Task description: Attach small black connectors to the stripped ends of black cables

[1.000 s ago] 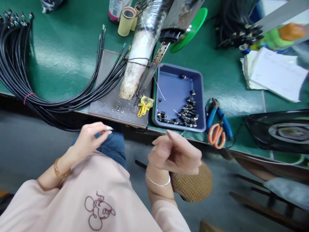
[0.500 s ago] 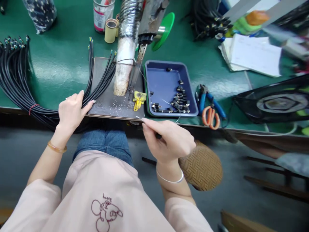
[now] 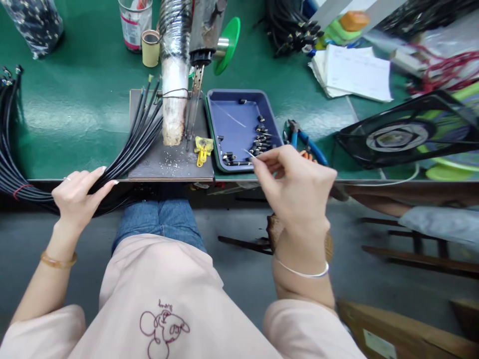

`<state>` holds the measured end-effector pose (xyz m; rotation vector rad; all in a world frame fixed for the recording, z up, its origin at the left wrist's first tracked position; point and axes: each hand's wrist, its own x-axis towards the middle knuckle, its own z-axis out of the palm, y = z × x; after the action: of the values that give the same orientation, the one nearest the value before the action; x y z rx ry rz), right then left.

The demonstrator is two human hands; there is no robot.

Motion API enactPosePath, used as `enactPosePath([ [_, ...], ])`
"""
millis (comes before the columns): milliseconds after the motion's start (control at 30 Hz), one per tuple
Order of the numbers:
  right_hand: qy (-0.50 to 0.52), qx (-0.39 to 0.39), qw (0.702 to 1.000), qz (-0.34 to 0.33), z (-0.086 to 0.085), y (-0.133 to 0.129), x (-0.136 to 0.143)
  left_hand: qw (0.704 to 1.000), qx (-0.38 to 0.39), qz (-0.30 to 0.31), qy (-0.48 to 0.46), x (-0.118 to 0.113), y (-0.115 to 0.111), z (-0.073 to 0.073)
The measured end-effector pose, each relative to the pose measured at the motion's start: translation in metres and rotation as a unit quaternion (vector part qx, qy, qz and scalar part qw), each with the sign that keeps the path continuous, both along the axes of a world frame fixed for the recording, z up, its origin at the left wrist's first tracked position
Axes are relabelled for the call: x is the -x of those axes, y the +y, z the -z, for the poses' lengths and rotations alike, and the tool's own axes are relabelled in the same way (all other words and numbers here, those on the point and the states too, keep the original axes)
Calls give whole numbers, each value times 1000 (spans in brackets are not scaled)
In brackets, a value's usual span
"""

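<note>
My left hand (image 3: 80,194) is closed around a bundle of black cables (image 3: 125,152) at the table's front edge. The cables' stripped ends fan out over a dark board (image 3: 149,172). My right hand (image 3: 299,182) pinches a thin whitish strand (image 3: 248,152) between thumb and forefinger, at the front right of a blue tray (image 3: 275,117). Small black connectors (image 3: 261,144) lie in the tray. Over the board hang a soldering iron (image 3: 194,104) and a foil-wrapped duct (image 3: 174,107). A yellow clip (image 3: 203,149) sits on the board near the tray.
Blue-handled pliers (image 3: 309,144) lie right of the tray, partly behind my right hand. Further right are papers (image 3: 357,75) and a black fan (image 3: 396,134). More black cables (image 3: 11,144) lie at left. A tin can (image 3: 135,25) and a green spool (image 3: 228,46) stand behind.
My right hand has moved right and up to the tray's front, holding the thin strand. My left hand has shifted left with the cables, which now lie closer together. The view has also shifted.
</note>
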<state>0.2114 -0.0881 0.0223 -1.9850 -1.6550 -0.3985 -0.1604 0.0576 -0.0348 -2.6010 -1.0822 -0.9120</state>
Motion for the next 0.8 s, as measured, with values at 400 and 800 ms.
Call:
enactPosePath([
  [400, 7, 13, 996, -82, 60, 47, -91, 967, 138, -75, -202, -29, 3, -5],
  [800, 57, 82, 994, -37, 44, 69, -85, 785, 459, 134, -393, -55, -12, -59],
])
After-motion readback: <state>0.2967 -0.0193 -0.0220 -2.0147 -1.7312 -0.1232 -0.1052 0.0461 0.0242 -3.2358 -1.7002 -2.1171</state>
